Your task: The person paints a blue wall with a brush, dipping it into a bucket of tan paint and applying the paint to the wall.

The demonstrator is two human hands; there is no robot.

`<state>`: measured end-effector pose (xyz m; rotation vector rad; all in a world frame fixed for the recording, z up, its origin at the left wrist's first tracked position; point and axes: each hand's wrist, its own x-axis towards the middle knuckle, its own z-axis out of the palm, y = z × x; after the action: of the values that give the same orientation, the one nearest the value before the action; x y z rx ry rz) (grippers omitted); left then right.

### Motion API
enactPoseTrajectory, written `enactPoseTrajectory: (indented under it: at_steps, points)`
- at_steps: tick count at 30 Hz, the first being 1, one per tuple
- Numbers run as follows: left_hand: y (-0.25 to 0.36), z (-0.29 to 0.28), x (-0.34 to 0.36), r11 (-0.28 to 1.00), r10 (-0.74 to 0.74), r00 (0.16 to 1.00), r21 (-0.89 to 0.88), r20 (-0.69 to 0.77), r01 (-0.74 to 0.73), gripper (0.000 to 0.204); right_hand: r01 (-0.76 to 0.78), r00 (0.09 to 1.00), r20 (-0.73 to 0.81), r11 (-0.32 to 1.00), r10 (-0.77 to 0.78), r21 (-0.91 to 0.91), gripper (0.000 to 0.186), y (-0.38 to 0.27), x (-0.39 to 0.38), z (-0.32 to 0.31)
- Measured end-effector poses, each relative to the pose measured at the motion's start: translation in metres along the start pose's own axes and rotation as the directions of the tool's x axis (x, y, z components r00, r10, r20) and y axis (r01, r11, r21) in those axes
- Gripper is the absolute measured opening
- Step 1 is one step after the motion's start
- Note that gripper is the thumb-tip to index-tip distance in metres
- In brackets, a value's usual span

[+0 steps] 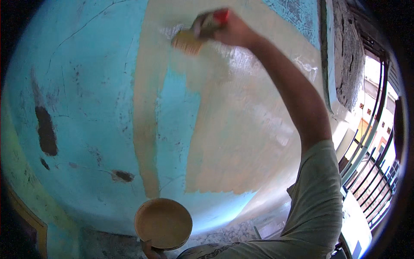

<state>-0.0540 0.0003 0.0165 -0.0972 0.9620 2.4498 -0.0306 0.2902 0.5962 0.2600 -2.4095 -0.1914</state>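
Blue wall [99,112]: right beige; middle strip [174,125], left edge uncoated. Right hand [230,31] grips likely red-handled brush [187,42]; left hand [152,249], round tan bucket [164,224].

The grey-green, short-sleeved shirt [315,194] bears a dark print [215,250].

Along the foot of the painted wall [95,129], a narrow strip of floor [241,233], mottled in grey and white, is seen, and on it, beside the person's shirt [315,194], a pale, straight-edged thing [268,227] is partly hidden, its kind left unclear by blur.
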Motion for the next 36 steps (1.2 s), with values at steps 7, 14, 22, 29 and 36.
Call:
enactPoseTrajectory:
  at_steps: [7, 14, 22, 29, 36]
  points:
    - [-0.02, -0.048, 0.013, 0.999, -0.037, 0.998, 0.039, 0.045, 0.035, 0.07, 0.156, 0.903, -0.255, 0.817, -0.346, -0.556, 0.016, -0.013, 0.023, 0.016]
    - [0.0, -0.038, 0.018, 0.995, 0.014, 0.957, 0.094, 0.289, -0.044, 0.034, 0.311, 0.936, 0.226, 0.935, -0.27, -0.172, 0.011, -0.055, -0.043, 0.096]
    - [0.0, -0.031, 0.012, 0.999, 0.015, 0.969, -0.035, 0.245, -0.007, 0.029, 0.199, 0.864, -0.471, 0.98, -0.177, -0.003, 0.007, 0.001, 0.025, -0.065]
    - [0.031, -0.016, -0.006, 0.997, 0.063, 0.979, -0.055, 0.195, -0.053, 0.033, 0.354, 0.929, 0.181, 0.916, -0.322, -0.189, 0.018, -0.017, -0.072, 0.074]
    - [0.029, -0.024, -0.003, 0.979, 0.161, 0.977, 0.103, 0.142, -0.176, 0.035, 0.086, 0.858, -0.395, 0.85, -0.328, -0.52, 0.01, 0.006, -0.011, -0.067]
